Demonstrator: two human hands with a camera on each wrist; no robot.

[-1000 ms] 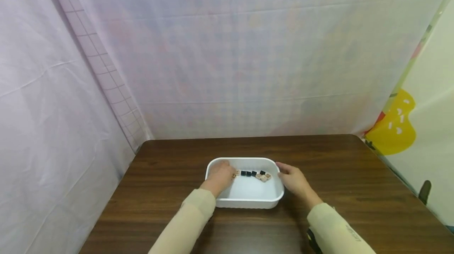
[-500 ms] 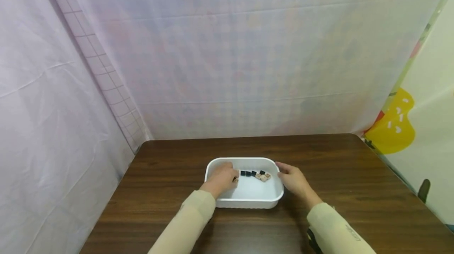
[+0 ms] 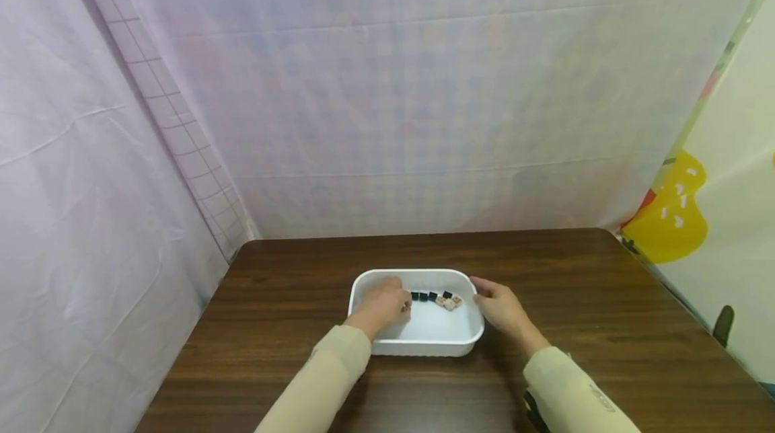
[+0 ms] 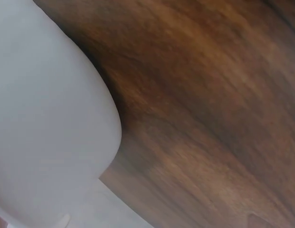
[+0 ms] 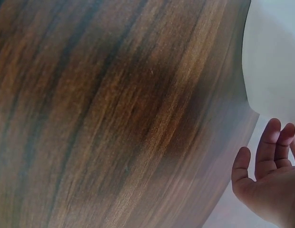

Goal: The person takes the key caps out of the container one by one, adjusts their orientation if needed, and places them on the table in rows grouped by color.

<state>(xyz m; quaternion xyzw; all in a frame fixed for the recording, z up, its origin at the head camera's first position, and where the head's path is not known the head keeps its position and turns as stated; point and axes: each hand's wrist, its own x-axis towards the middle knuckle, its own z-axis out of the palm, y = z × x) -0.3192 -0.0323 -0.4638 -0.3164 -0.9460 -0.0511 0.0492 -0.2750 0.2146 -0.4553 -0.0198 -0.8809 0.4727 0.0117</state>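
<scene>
A white rectangular plastic tray (image 3: 424, 347) rests on the brown wooden table. My left hand (image 3: 381, 306) reaches into its left half, fingers curled, pinching a small light tile with brown marks (image 3: 405, 309), mostly hidden by the fingers. To the right of it, several small black tiles (image 3: 423, 297) stand in a row along the far side. Several light beige tiles (image 3: 449, 304) cluster near the tray's right end. My right hand (image 3: 504, 307) grips the right rim; in the right wrist view its bent fingers (image 5: 267, 145) are by the tray's outer wall.
Dark wood-grain table (image 3: 290, 271) surrounds the tray. Pale curtains (image 3: 387, 117) hang behind it and on the left. At the right is a light cloth with a yellow print (image 3: 672, 218). The left wrist view shows mostly the tray's outside (image 4: 52, 109) and table.
My left hand has shifted slightly right inside the tray, and the light tile at its fingers has come nearer along with it. The right hand and the tray stay in place.
</scene>
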